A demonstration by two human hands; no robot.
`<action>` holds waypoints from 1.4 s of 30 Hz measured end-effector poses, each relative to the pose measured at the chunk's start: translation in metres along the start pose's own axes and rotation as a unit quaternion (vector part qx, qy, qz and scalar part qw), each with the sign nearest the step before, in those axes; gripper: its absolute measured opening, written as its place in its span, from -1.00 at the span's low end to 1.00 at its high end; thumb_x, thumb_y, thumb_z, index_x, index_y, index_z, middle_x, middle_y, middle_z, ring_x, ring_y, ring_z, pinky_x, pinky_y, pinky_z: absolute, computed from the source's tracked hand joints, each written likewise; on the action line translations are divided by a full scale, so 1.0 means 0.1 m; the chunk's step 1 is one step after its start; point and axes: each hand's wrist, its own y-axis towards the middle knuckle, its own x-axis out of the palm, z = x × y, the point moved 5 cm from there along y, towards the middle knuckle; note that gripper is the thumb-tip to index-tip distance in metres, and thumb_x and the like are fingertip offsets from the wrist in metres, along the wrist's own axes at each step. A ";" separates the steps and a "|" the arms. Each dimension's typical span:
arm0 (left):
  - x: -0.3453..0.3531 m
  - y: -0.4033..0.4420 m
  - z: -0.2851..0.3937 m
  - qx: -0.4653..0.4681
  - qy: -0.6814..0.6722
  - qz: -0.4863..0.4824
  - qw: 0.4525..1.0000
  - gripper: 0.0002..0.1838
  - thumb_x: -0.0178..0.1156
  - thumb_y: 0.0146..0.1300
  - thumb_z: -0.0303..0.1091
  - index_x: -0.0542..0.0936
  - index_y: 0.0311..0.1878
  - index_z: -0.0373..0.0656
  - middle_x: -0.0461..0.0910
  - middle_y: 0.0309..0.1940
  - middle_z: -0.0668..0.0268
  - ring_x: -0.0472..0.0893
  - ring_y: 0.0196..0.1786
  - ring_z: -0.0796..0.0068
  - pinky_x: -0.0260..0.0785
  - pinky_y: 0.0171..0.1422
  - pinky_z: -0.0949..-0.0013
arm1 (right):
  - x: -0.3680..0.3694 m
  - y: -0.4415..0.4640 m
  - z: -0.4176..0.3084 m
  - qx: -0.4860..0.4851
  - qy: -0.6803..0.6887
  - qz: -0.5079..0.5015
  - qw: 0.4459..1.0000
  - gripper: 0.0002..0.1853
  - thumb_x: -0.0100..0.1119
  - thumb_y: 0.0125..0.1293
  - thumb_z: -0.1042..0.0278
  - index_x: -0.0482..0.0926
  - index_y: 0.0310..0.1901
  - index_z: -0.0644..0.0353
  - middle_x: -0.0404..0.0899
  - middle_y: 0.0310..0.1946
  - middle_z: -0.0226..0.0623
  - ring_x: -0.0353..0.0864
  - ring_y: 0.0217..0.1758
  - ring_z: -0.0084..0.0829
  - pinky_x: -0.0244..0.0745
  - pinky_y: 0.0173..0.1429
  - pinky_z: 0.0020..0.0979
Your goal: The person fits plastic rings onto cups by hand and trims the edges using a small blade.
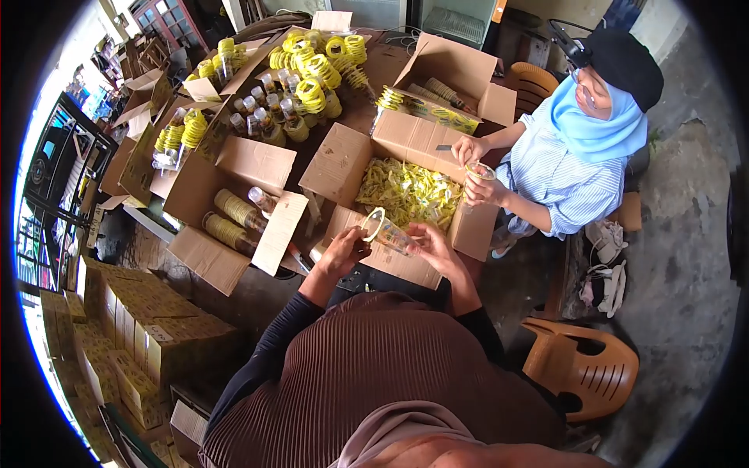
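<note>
Cup (396, 239), clear w/ yellow rim, is tipped b/w both hands: L hand (346, 251) pinches the rim end, R hand (434, 248) grips the other end. Prob. best to hold it softly so it won't bend. Just past it sits a box (337, 165) of little yellow packs (409, 191); another person (589, 164) holds a second cup (480, 173) nearby
</note>
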 end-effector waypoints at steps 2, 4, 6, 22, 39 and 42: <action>-0.04 0.01 -0.05 -0.019 -0.044 -0.027 0.998 -0.88 0.09 0.37 -0.33 0.50 -0.28 -0.15 0.46 -0.41 0.40 0.48 -0.37 0.56 0.45 -0.20 0.38 | 0.04 -0.02 -0.01 0.021 -0.069 -0.009 0.997 -0.42 0.35 0.24 0.37 0.34 0.25 0.23 0.49 0.03 -0.29 0.55 -0.04 -0.54 0.56 0.06 -0.46; -0.03 -0.04 -0.04 -0.032 -0.027 0.001 0.999 -0.88 0.10 0.38 -0.32 0.51 -0.23 -0.15 0.48 -0.39 0.38 0.50 -0.34 0.53 0.45 -0.17 0.38 | 0.04 -0.01 0.05 0.014 0.005 -0.009 1.000 -0.38 0.43 0.17 0.35 0.36 0.23 0.22 0.52 -0.02 -0.30 0.56 -0.04 -0.52 0.54 0.06 -0.47; -0.01 -0.07 -0.08 -0.046 -0.008 0.027 0.999 -0.87 0.10 0.38 -0.31 0.51 -0.19 -0.16 0.50 -0.37 0.37 0.52 -0.31 0.50 0.45 -0.14 0.38 | 0.01 -0.02 0.03 -0.015 -0.047 0.039 0.998 -0.40 0.42 0.18 0.33 0.37 0.22 0.23 0.53 -0.10 -0.30 0.57 -0.07 -0.50 0.55 0.01 -0.48; 0.25 -0.23 0.38 0.242 0.508 0.107 0.820 -0.80 0.32 0.21 -0.30 0.73 -0.20 -0.21 0.67 -0.34 0.24 0.63 -0.30 0.48 0.42 -0.16 0.40 | 0.35 0.05 -0.52 -0.226 -0.449 0.144 0.853 -0.49 0.40 0.08 0.44 0.50 0.11 0.13 0.57 -0.10 -0.21 0.55 -0.07 -0.20 0.43 0.08 -0.22; -0.15 -0.18 0.08 0.113 0.321 0.145 0.929 -0.67 0.25 0.30 -0.20 0.68 -0.14 -0.35 0.65 -0.37 0.33 0.56 -0.32 0.61 0.40 -0.17 0.50 | -0.15 0.23 -0.15 -0.162 -0.380 0.242 0.878 -0.84 0.10 0.25 0.62 0.51 -0.16 0.19 0.51 -0.33 -0.18 0.55 -0.26 -0.20 0.46 -0.13 -0.28; -0.23 -0.14 0.03 0.110 0.229 0.126 0.959 -0.72 0.24 0.32 -0.23 0.68 -0.14 -0.29 0.63 -0.40 0.38 0.53 -0.34 0.66 0.37 -0.20 0.55 | -0.27 0.18 -0.07 -0.148 -0.377 0.241 0.882 -0.76 0.10 0.23 0.64 0.54 -0.09 0.15 0.53 -0.31 -0.21 0.56 -0.24 -0.21 0.48 -0.12 -0.30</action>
